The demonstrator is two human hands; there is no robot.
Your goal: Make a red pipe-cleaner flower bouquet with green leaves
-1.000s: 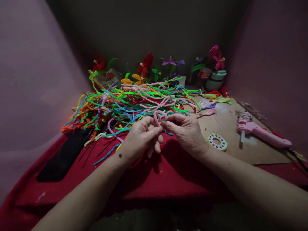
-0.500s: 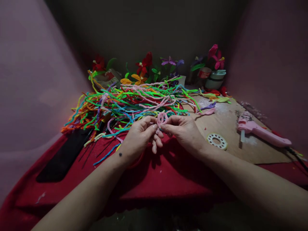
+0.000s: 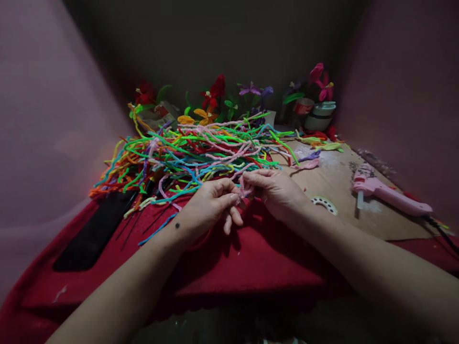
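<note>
Between my fingertips is a bent pink pipe cleaner (image 3: 242, 188), largely covered by the fingers. My left hand (image 3: 217, 203) pinches its lower end between thumb and forefinger, the other fingers hanging loosely below. From the right and a little higher, my right hand (image 3: 274, 187) grips the upper part of the same pipe cleaner with its fingertips. Just behind both hands spreads a large tangled heap of pipe cleaners (image 3: 215, 148) in green, pink, blue, red, orange and other colours.
A black phone-like slab (image 3: 91, 234) lies on the red cloth (image 3: 233, 272) at left. On a brown board (image 3: 344, 181) at right rest a pink glue gun (image 3: 392, 193) and a white perforated ring (image 3: 324, 203). Fuzzy flowers (image 3: 215, 93) and a lidded jar (image 3: 322, 116) stand behind.
The pink loop, open and round before, now looks narrower and more covered. My right hand has shifted up and over it, and its fingers have moved higher.
</note>
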